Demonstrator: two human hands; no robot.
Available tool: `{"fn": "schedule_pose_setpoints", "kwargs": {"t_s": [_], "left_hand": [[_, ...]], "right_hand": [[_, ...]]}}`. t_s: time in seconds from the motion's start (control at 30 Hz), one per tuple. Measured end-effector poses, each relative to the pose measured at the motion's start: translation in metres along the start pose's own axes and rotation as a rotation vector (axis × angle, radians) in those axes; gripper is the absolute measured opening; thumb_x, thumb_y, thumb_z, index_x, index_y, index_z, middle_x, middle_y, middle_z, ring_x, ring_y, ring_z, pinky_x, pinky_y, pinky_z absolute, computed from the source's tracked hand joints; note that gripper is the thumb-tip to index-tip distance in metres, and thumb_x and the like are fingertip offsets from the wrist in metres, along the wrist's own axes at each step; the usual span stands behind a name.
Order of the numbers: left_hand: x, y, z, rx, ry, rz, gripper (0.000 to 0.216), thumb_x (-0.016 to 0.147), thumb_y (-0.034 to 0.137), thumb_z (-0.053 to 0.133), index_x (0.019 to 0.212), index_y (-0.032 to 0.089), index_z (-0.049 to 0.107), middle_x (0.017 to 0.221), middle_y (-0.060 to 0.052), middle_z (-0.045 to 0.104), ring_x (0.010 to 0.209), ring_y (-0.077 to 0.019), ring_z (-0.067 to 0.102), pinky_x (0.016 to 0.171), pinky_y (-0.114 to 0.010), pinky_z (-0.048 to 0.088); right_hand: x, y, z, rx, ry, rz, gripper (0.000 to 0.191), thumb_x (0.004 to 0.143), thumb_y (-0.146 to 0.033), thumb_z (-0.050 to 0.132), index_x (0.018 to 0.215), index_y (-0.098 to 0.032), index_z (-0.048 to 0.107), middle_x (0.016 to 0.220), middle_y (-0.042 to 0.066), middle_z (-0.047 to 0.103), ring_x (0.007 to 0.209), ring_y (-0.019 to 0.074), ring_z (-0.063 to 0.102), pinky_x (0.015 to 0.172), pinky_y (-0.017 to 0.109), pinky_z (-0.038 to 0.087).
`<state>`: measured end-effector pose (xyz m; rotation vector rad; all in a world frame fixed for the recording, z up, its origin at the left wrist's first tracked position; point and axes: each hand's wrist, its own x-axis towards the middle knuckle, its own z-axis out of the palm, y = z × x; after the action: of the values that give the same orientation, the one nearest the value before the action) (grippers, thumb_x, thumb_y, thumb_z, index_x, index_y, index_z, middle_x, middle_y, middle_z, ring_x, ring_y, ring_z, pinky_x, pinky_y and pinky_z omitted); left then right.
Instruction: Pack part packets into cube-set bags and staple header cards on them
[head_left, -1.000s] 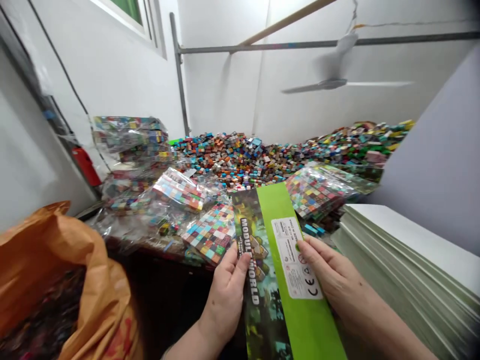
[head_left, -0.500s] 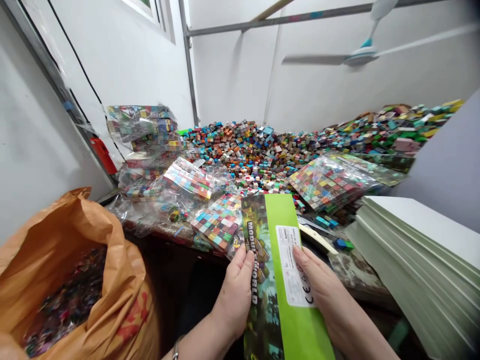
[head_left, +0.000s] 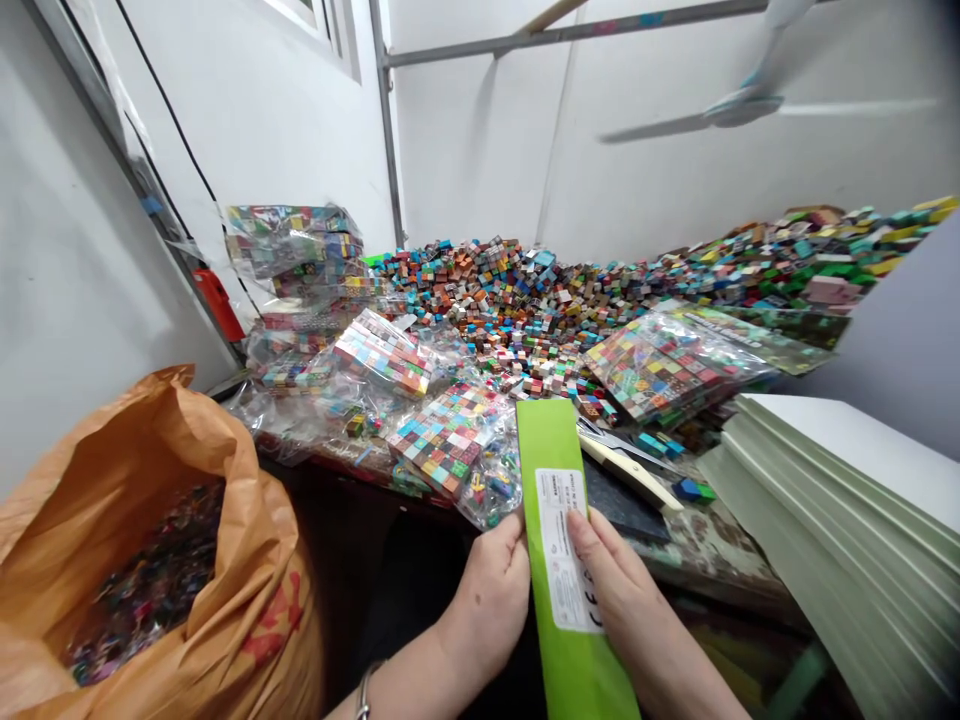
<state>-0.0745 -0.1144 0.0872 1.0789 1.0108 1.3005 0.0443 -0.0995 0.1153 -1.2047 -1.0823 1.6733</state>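
Observation:
A long printed cardboard box [head_left: 546, 435] is in front of me, its bright green narrow side facing up with a white label [head_left: 561, 560] stuck on it. My left hand [head_left: 491, 590] grips the box along its left side. On the other side my right hand [head_left: 626, 590] holds it, with the thumb lying on the label. Beyond the box lie a clear bag of small colourful parts [head_left: 491, 485] and a wrapped block of coloured cubes [head_left: 446, 440]. A knife with a cream handle [head_left: 634, 472] rests just right of the box.
Loose coloured cubes [head_left: 525, 300] are heaped along the wall. More wrapped blocks stack at the left [head_left: 292, 250] and lie at the right [head_left: 660, 365]. An orange sack [head_left: 262, 540] stands left, a pile of pale green sheets [head_left: 810, 520] right. A fan [head_left: 746, 108] turns above.
The box has been turned in my hands: its dark printed face with lettering has swung out of sight, leaving the green side towards me. Both hands still hold it.

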Motion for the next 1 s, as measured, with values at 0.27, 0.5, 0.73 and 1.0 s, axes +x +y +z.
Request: {"fn": "schedule_pose_setpoints", "kwargs": {"t_s": [0.27, 0.5, 0.73, 1.0], "left_hand": [[-0.004, 0.009, 0.008, -0.355, -0.012, 0.000, 0.038, 0.087, 0.038, 0.041, 0.115, 0.015, 0.052, 0.112, -0.009, 0.058, 0.101, -0.0222, 0.053, 0.089, -0.033, 0.040], [0.000, 0.000, 0.004, -0.097, 0.013, 0.047, 0.028, 0.084, 0.033, 0.049, 0.106, 0.017, 0.056, 0.099, -0.007, 0.062, 0.092, -0.0206, 0.056, 0.079, -0.030, 0.044], [0.005, 0.012, -0.032, 0.614, -0.037, 0.145, 0.023, 0.087, 0.029, 0.040, 0.098, 0.020, 0.058, 0.079, -0.001, 0.063, 0.072, -0.0144, 0.056, 0.066, -0.023, 0.041], [-0.010, 0.001, -0.041, 1.106, -0.455, 0.221, 0.020, 0.086, 0.027, 0.042, 0.091, 0.024, 0.061, 0.073, 0.000, 0.065, 0.065, -0.0136, 0.059, 0.058, -0.020, 0.037]], "right_hand": [[0.003, 0.006, -0.005, -0.136, -0.027, -0.135, 0.042, 0.081, -0.050, 0.046, 0.114, -0.024, 0.052, 0.097, 0.002, 0.064, 0.076, 0.0164, 0.058, 0.066, 0.024, 0.046], [0.010, 0.013, -0.005, -0.217, -0.090, -0.226, 0.037, 0.084, -0.047, 0.042, 0.107, -0.021, 0.055, 0.100, 0.004, 0.062, 0.086, 0.0193, 0.058, 0.076, 0.028, 0.047], [0.000, -0.013, -0.045, -1.016, 0.445, -0.817, 0.048, 0.080, -0.047, 0.046, 0.117, -0.017, 0.047, 0.110, 0.013, 0.052, 0.098, 0.0269, 0.051, 0.084, 0.041, 0.042], [-0.006, 0.010, -0.045, -1.644, -0.112, -1.098, 0.023, 0.087, -0.025, 0.038, 0.076, -0.022, 0.058, 0.062, -0.001, 0.061, 0.059, 0.0152, 0.059, 0.083, 0.039, 0.041]]}}
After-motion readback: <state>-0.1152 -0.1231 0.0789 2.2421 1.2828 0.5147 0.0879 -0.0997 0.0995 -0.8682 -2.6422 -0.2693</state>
